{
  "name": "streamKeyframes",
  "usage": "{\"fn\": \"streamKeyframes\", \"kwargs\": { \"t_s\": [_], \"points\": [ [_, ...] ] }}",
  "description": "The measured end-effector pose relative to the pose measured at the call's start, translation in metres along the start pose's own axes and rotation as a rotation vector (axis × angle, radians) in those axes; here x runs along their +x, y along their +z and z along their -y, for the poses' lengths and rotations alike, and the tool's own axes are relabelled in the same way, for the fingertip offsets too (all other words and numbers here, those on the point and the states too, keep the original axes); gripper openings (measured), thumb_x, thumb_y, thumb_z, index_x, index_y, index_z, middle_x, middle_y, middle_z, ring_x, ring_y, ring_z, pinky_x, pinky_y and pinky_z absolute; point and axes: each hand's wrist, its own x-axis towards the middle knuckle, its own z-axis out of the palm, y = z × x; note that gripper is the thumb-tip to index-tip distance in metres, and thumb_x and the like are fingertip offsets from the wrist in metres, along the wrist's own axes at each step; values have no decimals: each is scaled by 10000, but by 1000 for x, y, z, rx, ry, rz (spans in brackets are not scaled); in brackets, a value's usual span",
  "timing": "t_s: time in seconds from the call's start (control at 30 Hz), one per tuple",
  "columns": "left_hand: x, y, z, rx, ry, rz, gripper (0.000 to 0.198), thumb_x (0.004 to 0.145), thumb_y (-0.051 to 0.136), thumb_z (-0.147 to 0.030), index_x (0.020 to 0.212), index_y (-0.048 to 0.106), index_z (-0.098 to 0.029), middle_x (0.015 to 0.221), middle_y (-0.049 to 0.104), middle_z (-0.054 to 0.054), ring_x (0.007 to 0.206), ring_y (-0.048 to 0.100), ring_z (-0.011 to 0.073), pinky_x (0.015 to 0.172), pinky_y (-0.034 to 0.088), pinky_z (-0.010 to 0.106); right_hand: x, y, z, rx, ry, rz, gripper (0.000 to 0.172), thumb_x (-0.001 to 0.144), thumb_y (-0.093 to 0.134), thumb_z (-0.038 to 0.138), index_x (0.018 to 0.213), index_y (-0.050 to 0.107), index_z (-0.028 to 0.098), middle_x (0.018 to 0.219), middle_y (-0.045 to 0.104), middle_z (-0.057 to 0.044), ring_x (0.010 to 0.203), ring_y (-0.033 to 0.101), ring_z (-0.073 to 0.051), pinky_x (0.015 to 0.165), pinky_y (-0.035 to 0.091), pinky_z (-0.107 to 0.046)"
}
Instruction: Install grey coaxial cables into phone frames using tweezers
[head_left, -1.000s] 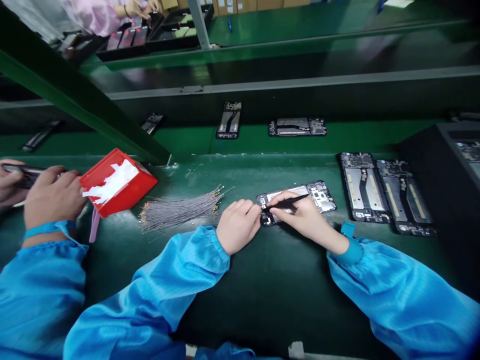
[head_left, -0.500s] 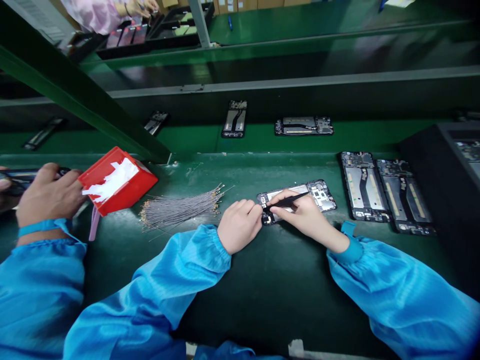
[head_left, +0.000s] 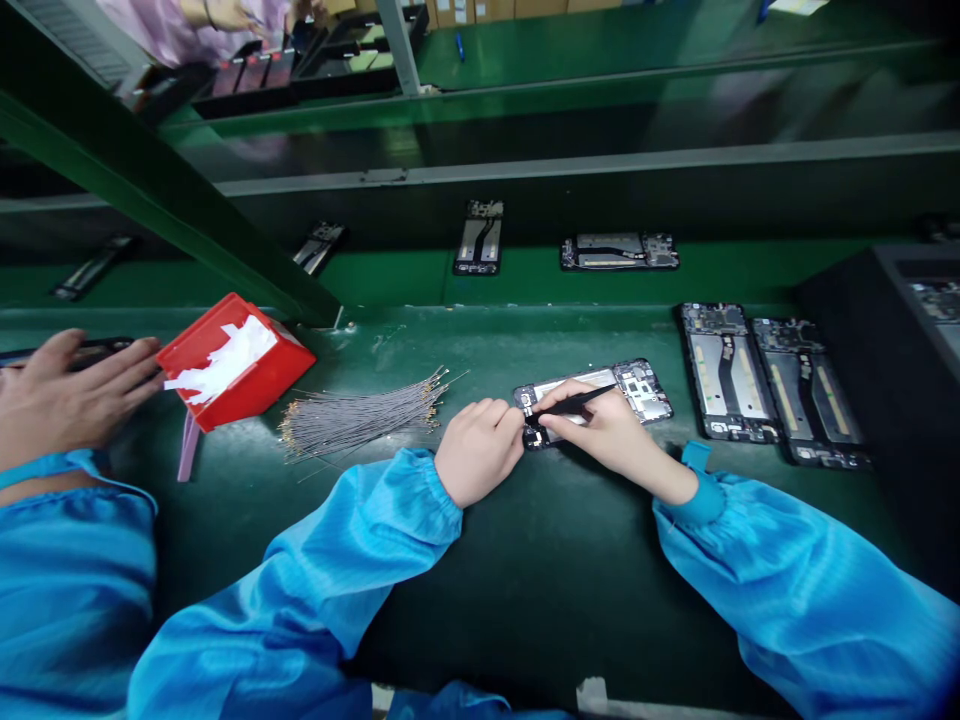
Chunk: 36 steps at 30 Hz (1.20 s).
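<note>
An opened phone point(head_left: 643, 390) lies on the green bench in front of me, its circuit board and metal frame exposed. My left hand point(head_left: 480, 452) is closed at the phone's left end, with fingers curled against its edge; the fingertips are hidden. Between thumb and fingers, my right hand point(head_left: 600, 428) pinches a slim black pointed tool point(head_left: 577, 400) over the same end of the phone. The tool's working tip is too small to make out. To the left of my left hand lies a bundle of thin grey cables point(head_left: 364, 415) with small gold-coloured ends.
Two more opened phones point(head_left: 727, 372) lie at right beside a black box point(head_left: 885, 360). A red bin point(head_left: 244, 385) stands left, near a co-worker's hand point(head_left: 67, 400). Several opened phones rest on the green strip point(head_left: 420, 270) behind. A green post point(head_left: 150, 170) slants across the left.
The phones on the strip behind have shifted slightly right. The co-worker's hand at left has moved left and flattened, fingers stretched over a phone. My own hands have barely moved.
</note>
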Motion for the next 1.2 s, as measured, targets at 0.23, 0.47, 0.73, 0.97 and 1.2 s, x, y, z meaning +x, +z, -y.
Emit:
{"fn": "streamKeyframes", "kwargs": {
  "t_s": [0.23, 0.47, 0.73, 0.97, 1.2],
  "points": [
    [1, -2, 0, -38, -15, 34, 146, 827, 414, -184, 724, 518, -175, 675, 495, 13, 660, 468, 155, 615, 382, 267, -6, 1, 4, -81, -128, 41, 85, 787, 536, 148, 845, 583, 188, 810, 623, -32, 765, 582, -151, 689, 475, -291],
    [3, -7, -1, -115, -47, 85, 115, 813, 443, -181, 719, 511, -177, 670, 500, 4, 654, 484, 147, 606, 396, 255, -8, 8, 8, -154, -216, 107, 103, 815, 472, 144, 844, 545, 210, 807, 596, -41, 763, 553, -166, 678, 459, -309],
    [2, -20, 21, -134, 189, 156, 128, 865, 414, -192, 889, 539, -177, 846, 544, 35, 775, 496, 157, 681, 407, 262, -17, -49, -14, -420, -92, -373, 72, 791, 490, 149, 806, 532, 205, 797, 587, -47, 790, 566, -196, 719, 442, -332],
    [14, -21, -9, 7, 440, 154, 128, 881, 399, -196, 828, 516, -187, 792, 525, 15, 729, 478, 161, 640, 366, 290, -46, -71, -27, -560, 34, -329, 54, 791, 489, 207, 789, 542, 198, 727, 593, -31, 644, 556, -175, 582, 417, -301],
    [27, -9, -23, -6, 477, 131, 130, 885, 407, -201, 824, 521, -190, 724, 527, 1, 685, 497, 148, 633, 350, 289, -68, -51, -12, -48, 76, -216, 78, 816, 545, 257, 868, 578, 211, 876, 594, -38, 849, 572, -178, 755, 456, -324]
  ]
}}
